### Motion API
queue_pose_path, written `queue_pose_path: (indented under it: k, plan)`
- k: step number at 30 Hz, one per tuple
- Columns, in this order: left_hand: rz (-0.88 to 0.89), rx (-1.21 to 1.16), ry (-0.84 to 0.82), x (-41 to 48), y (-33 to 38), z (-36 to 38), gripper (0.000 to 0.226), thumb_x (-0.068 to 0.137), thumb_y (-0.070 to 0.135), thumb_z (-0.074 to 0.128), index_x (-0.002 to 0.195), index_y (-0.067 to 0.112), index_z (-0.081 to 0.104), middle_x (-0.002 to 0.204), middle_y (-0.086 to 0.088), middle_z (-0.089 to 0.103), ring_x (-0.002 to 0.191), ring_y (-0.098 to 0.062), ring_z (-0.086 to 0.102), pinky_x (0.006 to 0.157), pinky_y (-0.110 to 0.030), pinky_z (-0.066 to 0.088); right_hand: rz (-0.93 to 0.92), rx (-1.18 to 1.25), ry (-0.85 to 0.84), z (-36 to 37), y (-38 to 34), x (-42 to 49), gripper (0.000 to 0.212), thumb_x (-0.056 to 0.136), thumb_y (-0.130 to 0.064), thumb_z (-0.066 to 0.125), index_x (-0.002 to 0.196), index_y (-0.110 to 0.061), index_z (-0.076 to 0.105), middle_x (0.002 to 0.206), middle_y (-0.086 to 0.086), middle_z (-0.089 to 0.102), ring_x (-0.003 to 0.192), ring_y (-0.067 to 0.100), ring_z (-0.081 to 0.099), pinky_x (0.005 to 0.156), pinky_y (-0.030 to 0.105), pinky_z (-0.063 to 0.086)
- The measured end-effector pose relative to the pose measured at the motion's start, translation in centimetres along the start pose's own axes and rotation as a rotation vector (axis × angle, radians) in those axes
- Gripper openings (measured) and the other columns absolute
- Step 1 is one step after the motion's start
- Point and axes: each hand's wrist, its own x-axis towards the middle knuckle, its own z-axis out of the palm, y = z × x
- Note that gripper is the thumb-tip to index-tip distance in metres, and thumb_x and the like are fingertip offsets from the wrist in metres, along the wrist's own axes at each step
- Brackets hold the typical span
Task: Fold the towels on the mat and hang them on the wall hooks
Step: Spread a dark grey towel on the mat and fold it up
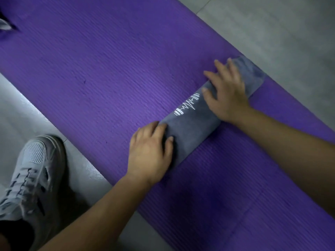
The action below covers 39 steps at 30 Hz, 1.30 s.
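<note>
A grey towel [194,122] with a white stitched logo lies folded into a long narrow strip across the purple ribbed mat [101,75]. My left hand [150,153] rests flat on the strip's near end, fingers straight, thumb lying on the cloth. At the far end my right hand [226,93] presses down with spread fingers, and the towel's last part sticks out beyond it near the mat's right edge.
Grey tiled floor [282,28] borders the mat on both sides. A grey laced sneaker [30,176] stands on the floor at lower left, close to the mat's edge. A bit of another cloth [5,25] shows at the upper left edge.
</note>
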Motion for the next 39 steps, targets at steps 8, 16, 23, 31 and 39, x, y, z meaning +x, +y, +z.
queue_pose_path:
  k: [8,16,23,31,39]
  plan:
    - [-0.574,-0.668,-0.047,0.0,-5.1,-2.4,0.019,0.084,0.026,0.079,0.074,0.014,0.068,0.063,0.003,0.063,0.054,-0.009,0.053,0.056,-0.026,0.046,0.053,-0.058,-0.146,3.0,-0.1,-1.2,0.078,0.090,-0.066,0.013,0.154,-0.025,0.031,0.166,0.002,0.011,0.153,0.028,-0.001,0.122,0.053,-0.003]
    - [-0.946,-1.313,-0.045,-1.2,-4.5,-3.0,0.020,0.091,0.003,0.067,0.073,0.003,0.061,0.060,-0.007,0.057,0.057,-0.015,0.061,0.055,-0.024,0.057,0.039,-0.106,-0.102,3.6,0.2,-1.4,0.071,0.095,-0.061,0.019,0.153,-0.024,0.033,0.166,0.004,0.015,0.153,0.029,0.002,0.122,0.054,0.000]
    - [-0.827,-1.275,0.092,-2.1,-3.7,-3.3,0.023,0.094,-0.006,0.055,0.104,0.011,0.067,0.086,-0.005,0.063,0.064,-0.013,0.060,0.056,-0.025,0.056,0.035,-0.112,-0.118,3.4,0.1,-1.4,0.074,0.093,-0.063,0.015,0.154,-0.025,0.031,0.166,0.005,0.014,0.153,0.031,0.002,0.121,0.056,0.000]
    - [-0.451,-0.573,-0.295,-1.1,-4.6,-4.1,0.019,0.085,0.039,0.077,0.093,0.023,0.073,0.085,0.005,0.075,0.081,-0.011,0.071,0.079,-0.031,0.059,-0.152,-0.129,-0.155,3.5,-1.5,-2.0,0.069,0.095,-0.061,0.018,0.151,-0.026,0.037,0.164,0.005,0.022,0.152,0.030,0.009,0.120,0.059,0.002]
    - [-0.540,-1.009,-0.195,-1.7,-4.0,-3.6,0.022,0.094,0.026,0.068,0.089,0.008,0.056,0.073,-0.002,0.057,0.064,-0.009,0.056,0.060,-0.023,0.049,-0.141,-0.100,-0.147,3.7,-1.2,-2.0,0.068,0.096,-0.060,0.017,0.151,-0.025,0.038,0.163,0.004,0.025,0.152,0.028,0.011,0.121,0.057,0.000]
